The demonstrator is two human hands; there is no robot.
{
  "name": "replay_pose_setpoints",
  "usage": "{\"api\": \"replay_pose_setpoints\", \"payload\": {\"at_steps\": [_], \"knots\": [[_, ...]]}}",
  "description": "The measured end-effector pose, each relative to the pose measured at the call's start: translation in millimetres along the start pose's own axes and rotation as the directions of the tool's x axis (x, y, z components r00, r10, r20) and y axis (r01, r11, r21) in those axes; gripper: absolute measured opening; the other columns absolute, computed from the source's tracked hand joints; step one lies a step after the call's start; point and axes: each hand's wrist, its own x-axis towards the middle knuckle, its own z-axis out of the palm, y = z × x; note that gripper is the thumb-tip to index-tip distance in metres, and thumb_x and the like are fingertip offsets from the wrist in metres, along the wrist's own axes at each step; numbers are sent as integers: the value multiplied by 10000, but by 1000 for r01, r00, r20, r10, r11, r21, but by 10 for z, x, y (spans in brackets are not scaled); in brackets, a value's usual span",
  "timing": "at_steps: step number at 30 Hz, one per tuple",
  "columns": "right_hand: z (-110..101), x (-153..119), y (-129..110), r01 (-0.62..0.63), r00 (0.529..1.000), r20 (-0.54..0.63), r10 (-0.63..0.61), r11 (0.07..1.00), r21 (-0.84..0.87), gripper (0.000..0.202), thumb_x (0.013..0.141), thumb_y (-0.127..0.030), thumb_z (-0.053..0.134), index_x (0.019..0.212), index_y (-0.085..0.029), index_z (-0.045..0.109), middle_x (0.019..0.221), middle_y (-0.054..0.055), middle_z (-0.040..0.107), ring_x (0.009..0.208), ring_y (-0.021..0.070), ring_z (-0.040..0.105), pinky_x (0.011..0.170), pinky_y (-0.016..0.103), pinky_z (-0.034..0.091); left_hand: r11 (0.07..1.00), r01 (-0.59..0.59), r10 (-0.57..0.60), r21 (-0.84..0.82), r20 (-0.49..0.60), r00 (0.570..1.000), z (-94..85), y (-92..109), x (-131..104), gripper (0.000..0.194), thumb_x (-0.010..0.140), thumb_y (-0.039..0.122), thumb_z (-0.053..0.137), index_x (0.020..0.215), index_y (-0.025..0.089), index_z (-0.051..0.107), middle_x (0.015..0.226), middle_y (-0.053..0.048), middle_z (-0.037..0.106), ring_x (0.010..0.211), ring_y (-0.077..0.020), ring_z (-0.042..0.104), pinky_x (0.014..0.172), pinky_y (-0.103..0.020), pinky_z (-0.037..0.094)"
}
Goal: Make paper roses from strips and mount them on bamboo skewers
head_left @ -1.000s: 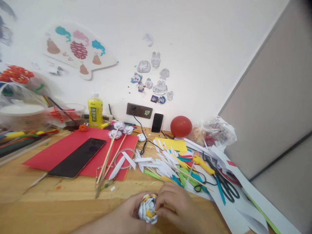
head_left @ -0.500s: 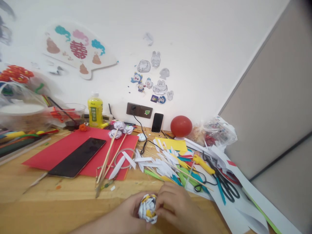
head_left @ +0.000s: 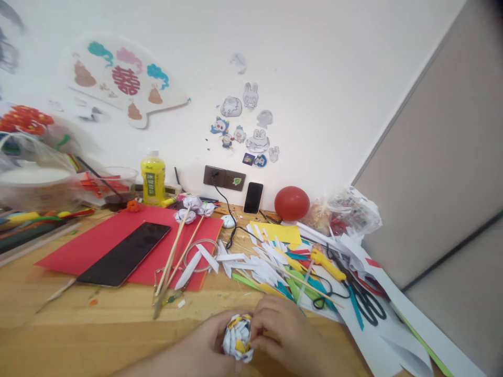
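Note:
Near the front edge of the wooden table, a round ball of folded paper (head_left: 238,335), white with yellow patches, sits between my two hands. My left hand (head_left: 210,340) wraps around its left side and underneath, with the thumb below. The bent fingers of my right hand (head_left: 279,330) press at the ball's right edge; thumb and forefinger are close together there. Just beyond lie loose white folded paper strips (head_left: 251,267) and thin wooden sticks topped with crumpled white paper flowers (head_left: 190,209).
Left of my hands, a black tablet-like slab (head_left: 124,254) lies on red paper (head_left: 78,243). To the right are a yellow glue gun (head_left: 328,265), black-handled scissors (head_left: 367,301) and white sheets (head_left: 377,340). Behind stand a yellow bottle (head_left: 153,179), a phone (head_left: 253,198) and a red balloon (head_left: 292,203).

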Motion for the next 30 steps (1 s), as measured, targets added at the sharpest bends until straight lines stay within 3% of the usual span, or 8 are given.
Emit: {"api": "replay_pose_setpoints", "payload": {"at_steps": [7,13,16,20,25,28,30], "knots": [[-30,-5,-12,-5,999,-41,8,998,58,184,900,-296,488,790,-207,606,767,15,645,728,125,571,668,225,443,1000,21,-21,-6,-42,999,-17,11,13,521,494,-11,637,966,209,609,854,38,678,872,-192,589,753,-272,408],[-19,-3,-33,-55,998,15,54,998,17,123,855,-265,564,752,-198,573,758,1,609,731,127,547,651,220,425,1000,6,-6,8,-6,1000,14,55,-7,469,516,7,625,940,209,618,831,49,660,848,-177,575,740,-262,401],[-37,-3,-30,-52,998,29,50,996,75,154,857,-303,562,744,-201,579,759,1,607,742,128,555,657,216,428,1000,4,-5,21,21,1000,5,47,-2,489,513,5,626,958,208,617,881,35,662,888,-195,569,761,-276,402],[-34,-14,-8,-78,997,20,76,989,127,185,886,-314,509,759,-202,584,762,6,606,729,122,558,670,218,431,1000,6,-6,28,-10,1000,-31,-9,14,526,515,14,648,1002,208,605,866,28,665,867,-199,582,750,-281,406],[19,-23,23,-101,994,43,97,991,86,105,828,-260,598,746,-200,572,760,-8,597,742,126,541,671,222,411,1000,10,-9,13,-29,1000,-17,-20,15,522,502,11,638,984,210,603,867,29,670,879,-207,586,753,-289,411],[6,-33,31,-122,992,36,118,984,133,156,816,-331,614,747,-199,570,762,-8,589,733,128,541,659,224,408,1000,13,-12,20,-16,1000,9,9,10,522,494,5,632,974,206,595,891,27,673,901,-210,588,768,-290,412],[-19,-44,31,-146,987,-39,158,966,214,243,809,-427,601,743,-196,566,757,-5,578,711,127,541,643,223,414,1000,6,-5,24,-37,999,13,14,14,523,499,25,642,985,207,577,899,23,670,908,-212,589,770,-290,415]]}}
